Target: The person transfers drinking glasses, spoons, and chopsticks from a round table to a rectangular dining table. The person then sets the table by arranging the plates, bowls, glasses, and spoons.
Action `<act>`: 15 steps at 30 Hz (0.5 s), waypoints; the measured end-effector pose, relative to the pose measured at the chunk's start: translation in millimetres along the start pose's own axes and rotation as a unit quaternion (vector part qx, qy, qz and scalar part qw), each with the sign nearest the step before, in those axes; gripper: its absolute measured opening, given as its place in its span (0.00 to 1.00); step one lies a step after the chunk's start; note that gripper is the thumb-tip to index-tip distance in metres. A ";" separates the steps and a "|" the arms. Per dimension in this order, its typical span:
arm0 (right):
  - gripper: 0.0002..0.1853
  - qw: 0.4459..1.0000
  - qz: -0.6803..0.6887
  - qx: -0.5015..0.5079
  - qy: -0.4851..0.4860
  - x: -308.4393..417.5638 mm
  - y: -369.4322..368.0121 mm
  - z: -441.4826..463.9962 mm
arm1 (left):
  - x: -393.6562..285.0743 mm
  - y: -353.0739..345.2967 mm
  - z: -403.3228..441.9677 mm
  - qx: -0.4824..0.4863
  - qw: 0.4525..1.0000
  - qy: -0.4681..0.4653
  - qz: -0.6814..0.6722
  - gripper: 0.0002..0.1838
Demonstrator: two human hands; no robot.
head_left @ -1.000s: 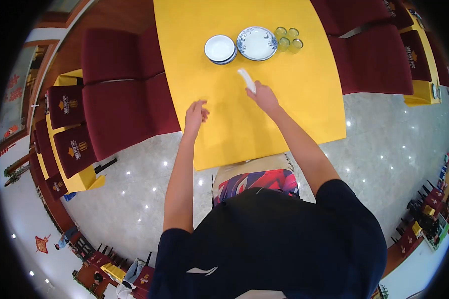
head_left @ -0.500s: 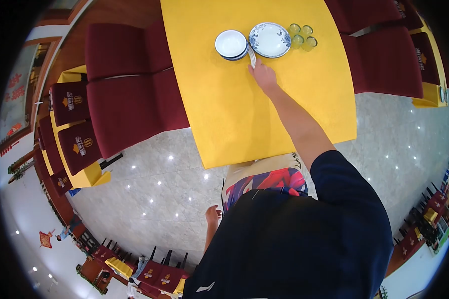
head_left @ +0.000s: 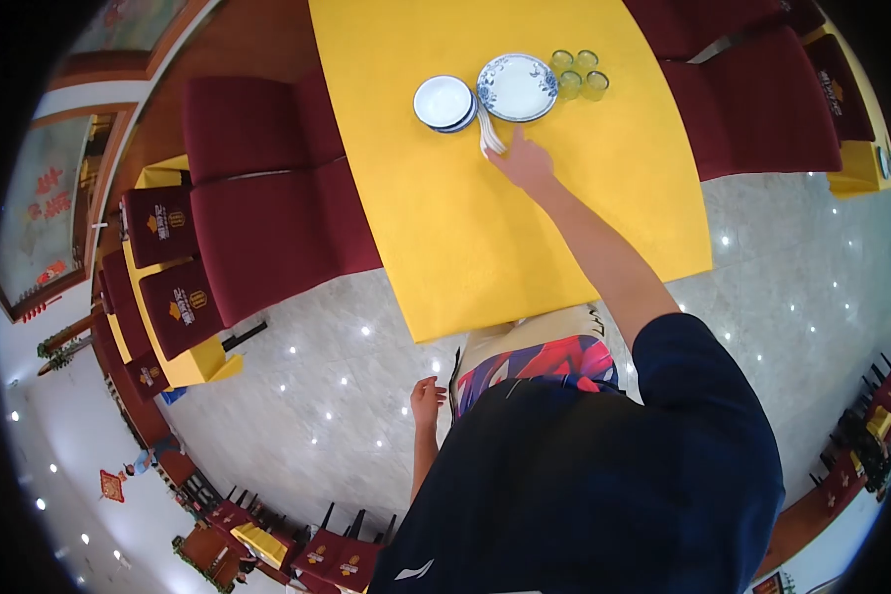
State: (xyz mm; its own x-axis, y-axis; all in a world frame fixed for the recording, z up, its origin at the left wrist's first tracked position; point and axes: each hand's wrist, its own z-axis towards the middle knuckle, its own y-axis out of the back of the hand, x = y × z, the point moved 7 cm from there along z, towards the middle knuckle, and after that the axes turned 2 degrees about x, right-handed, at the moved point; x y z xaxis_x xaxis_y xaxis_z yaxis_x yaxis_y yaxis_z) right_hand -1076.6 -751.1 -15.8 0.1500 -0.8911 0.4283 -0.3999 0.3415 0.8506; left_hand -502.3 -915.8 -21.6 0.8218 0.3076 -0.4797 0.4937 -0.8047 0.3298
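White spoons [head_left: 487, 131] lie bunched on the yellow table [head_left: 455, 257], between the stacked white bowls [head_left: 443, 101] and the blue-patterned white plates [head_left: 518, 87]. My right hand [head_left: 527, 163] is at the near end of the spoons, its thumb side touching them. Its index finger is stretched out toward the plates, apart from the thumb. Several greenish glasses [head_left: 579, 74] stand just right of the plates. Off the table, my left hand [head_left: 428, 402] hangs beside my body with its fingers loosely apart and nothing in it.
Dark red chairs [head_left: 267, 218] line the table's left side, and more red chairs [head_left: 762, 109] stand on the right. Another yellow table [head_left: 193, 364] with red chair backs is at the far left. Grey tiled floor [head_left: 327, 366] surrounds the near end.
My right hand has carried the spoons forward to the bowls and plates, and its index finger has since come away from them. My left hand has dropped from above the table to my side.
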 end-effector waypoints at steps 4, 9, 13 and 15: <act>0.36 0.999 0.010 -0.043 -0.032 -61.2 7.7 -73.4 | -28.0 12.2 23.2 0.000 0.999 -0.035 -0.014 0.13; 0.31 0.989 -0.039 0.003 -0.145 -177.4 -6.7 -227.7 | -89.4 -12.3 76.1 0.095 0.987 -0.110 0.068 0.14; 0.23 0.918 0.046 0.020 -0.392 -279.4 -48.3 -407.8 | -129.0 -74.6 137.6 0.232 0.907 -0.235 0.263 0.20; 0.22 0.879 0.113 -0.085 -0.456 -344.4 -125.3 -525.6 | -147.5 -104.8 147.3 0.274 0.820 -0.293 0.408 0.25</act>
State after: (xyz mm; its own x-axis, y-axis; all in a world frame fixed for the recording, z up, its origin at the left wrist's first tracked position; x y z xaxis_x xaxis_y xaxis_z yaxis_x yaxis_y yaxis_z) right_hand -602.9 -329.9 -109.5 -0.7332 -0.6377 0.2362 -0.1740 0.5117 0.8414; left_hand -717.1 -951.6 -105.3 0.4575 -0.6155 -0.6417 -0.4868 -0.7773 0.3984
